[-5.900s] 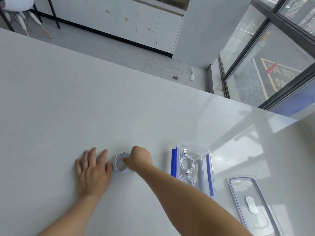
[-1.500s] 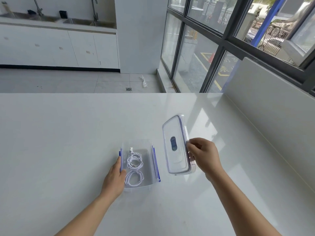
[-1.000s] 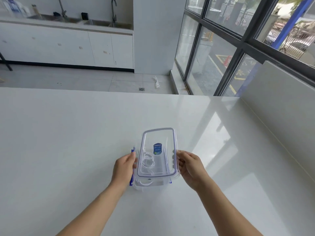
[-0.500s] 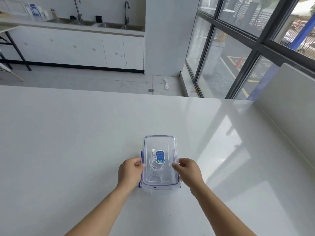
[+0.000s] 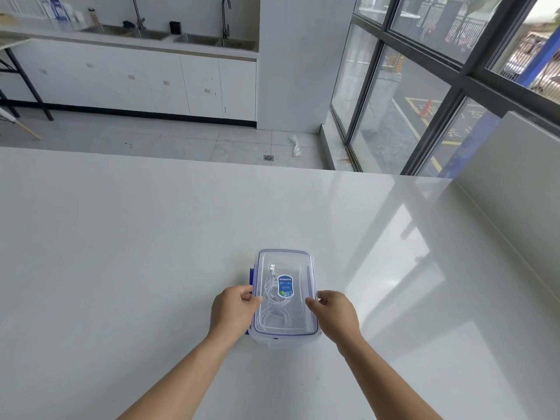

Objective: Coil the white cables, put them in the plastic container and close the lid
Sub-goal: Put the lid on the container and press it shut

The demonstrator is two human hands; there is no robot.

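At the long edges of the lid (image 5: 298,301), the curled fingers (image 5: 249,294) of the left hand (image 5: 231,310) and right hand (image 5: 335,313) pinch it. The lid, tilted one second ago, now lies flat on the plastic container (image 5: 272,341), with the white cables (image 5: 271,307) coiled under it, on the counter (image 5: 121,253). I judge that only the latching remains.

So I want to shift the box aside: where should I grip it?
Hold the box by its long side walls under the lid rim, coming from left and right. It is narrow across, and the left blue latch sticks out, apparently unclipped, so the lid might lift off.
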